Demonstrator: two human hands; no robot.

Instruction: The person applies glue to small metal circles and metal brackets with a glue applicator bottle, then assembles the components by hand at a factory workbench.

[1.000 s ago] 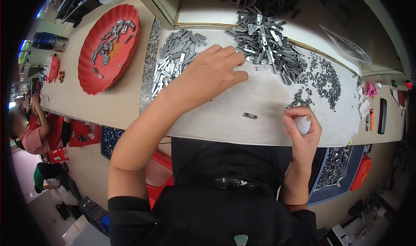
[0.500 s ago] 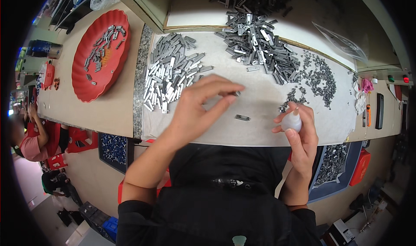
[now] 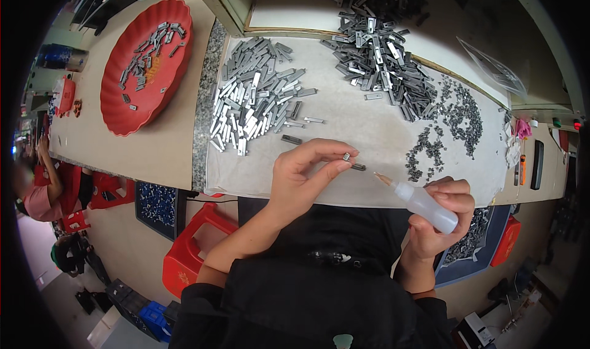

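My left hand (image 3: 301, 176) pinches a small metal piece (image 3: 347, 157) between thumb and forefinger, above the white work surface (image 3: 344, 118). Just beyond those fingertips lies a dark metal block (image 3: 359, 167), partly hidden by them. Another dark block (image 3: 291, 139) rests behind the same hand. My right hand (image 3: 444, 223) is wrapped round a translucent white squeeze bottle (image 3: 425, 206). The bottle is tilted, its thin tan nozzle pointing left toward the pinched piece without touching it.
Slim grey metal blocks (image 3: 258, 103) are heaped at left, and a darker heap (image 3: 384, 60) spills from the shelf. Tiny dark parts (image 3: 461, 115) lie scattered at right. A red scalloped tray (image 3: 114, 103) holds more blocks; a red stool (image 3: 178, 263) stands below.
My right hand has turned the bottle so its nozzle points left instead of up. My left hand has moved right and lower, closer to the bottle. The view has shifted slightly.
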